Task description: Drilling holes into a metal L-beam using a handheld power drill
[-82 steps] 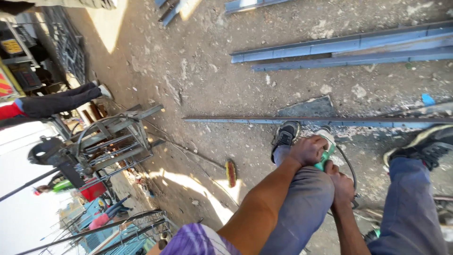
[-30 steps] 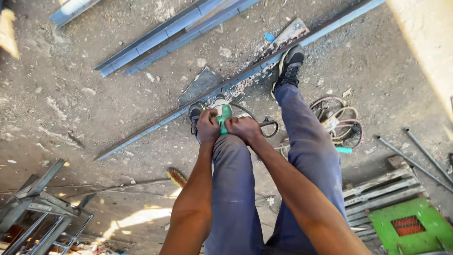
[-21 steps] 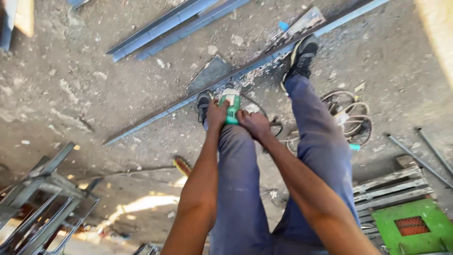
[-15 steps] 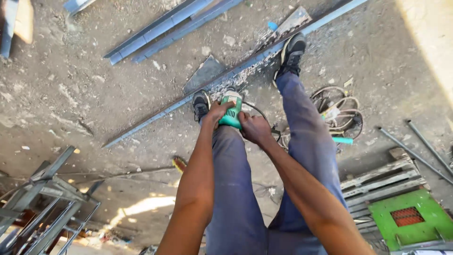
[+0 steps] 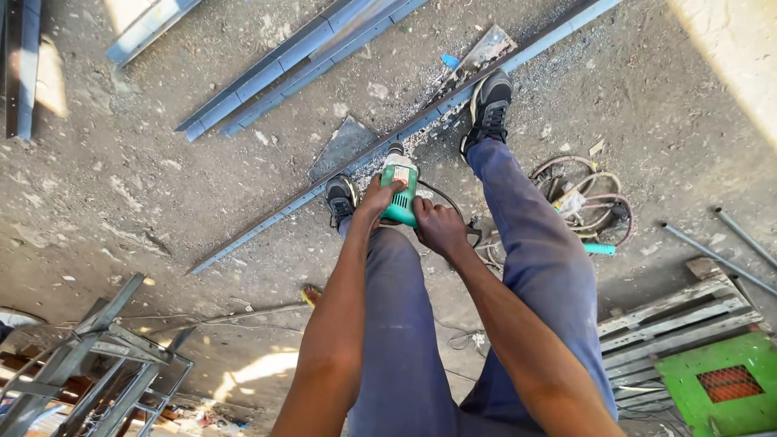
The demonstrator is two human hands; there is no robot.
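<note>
Green angle grinder [image 5: 400, 192] on long steel bar [image 5: 421, 121], between two shoes. Left hand [image 5: 379, 198] and right hand [image 5: 438, 228] both clamped round grinder body: steadies tool. Right shoe [image 5: 488, 108] and left shoe [image 5: 340, 197] planted on bar: pins it to floor [image 5: 105, 194].

Left grip [image 5: 379, 197] & right grip [image 5: 438, 227] are covering most of the green power tool [image 5: 400, 188]; its working end is sitting behind the body, so disc/bit can't be told. Long steel bar [image 5: 421, 123] is running off the top edge, far end not showing. Right shoe [image 5: 488, 105] is hiding a stretch of it; left shoe [image 5: 341, 197] is partly blocked by the left wrist. Green box [image 5: 720, 387] is getting cut by the bottom-right corner, metal frame [image 5: 89, 364] by the bottom-left. Cable coil [image 5: 587, 198] is too tangled to sort out.
</note>
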